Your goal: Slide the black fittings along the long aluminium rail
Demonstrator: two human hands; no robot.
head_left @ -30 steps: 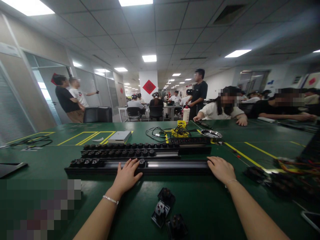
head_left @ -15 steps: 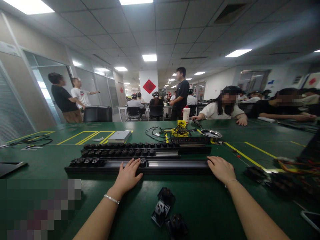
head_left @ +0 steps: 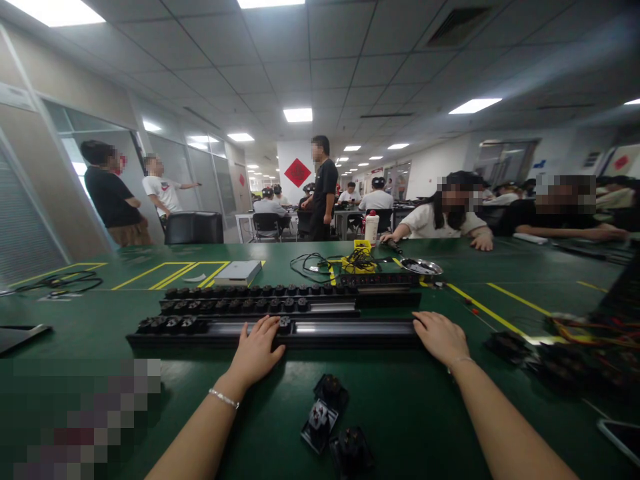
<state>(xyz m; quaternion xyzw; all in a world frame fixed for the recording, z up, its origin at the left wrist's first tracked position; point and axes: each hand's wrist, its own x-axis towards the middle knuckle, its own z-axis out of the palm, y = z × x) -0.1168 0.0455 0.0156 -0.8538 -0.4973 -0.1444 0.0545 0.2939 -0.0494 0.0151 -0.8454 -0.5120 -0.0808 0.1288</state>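
The left hand [head_left: 254, 352] lies open, palm down, fingers a little spread and thumb out to the side, with its fingertips on the rail [head_left: 357, 331]. The lone block [head_left: 285, 325] sits in the rail's channel at the hand's 1 o'clock, right beside the fingers; whether they touch it I cannot tell. The right hand [head_left: 443, 339], at the left hand's 3 o'clock, has its fingers loosely bent over the rail's right end. Its thumb is hidden, so I cannot tell how firmly it holds on.

The rail lies across the table [head_left: 400, 393], between the hands and beyond them both ways on the left. The end blocks [head_left: 173, 324] sit close together in it at the left hand's 10 o'clock. Three loose blocks [head_left: 319, 418] lie near each other at that hand's 4 to 5 o'clock.

Past the rail, at 12 o'clock, are the rear rails [head_left: 333, 308], with rows of blocks in them. Farther out, a flat box [head_left: 237, 273] lies at the left hand's 12 o'clock. From the right hand, a dish [head_left: 421, 267] is at 12 o'clock, a bottle [head_left: 371, 228] at 11, a seated person [head_left: 435, 221] at 12 and tangled wires [head_left: 575, 328] at 3.
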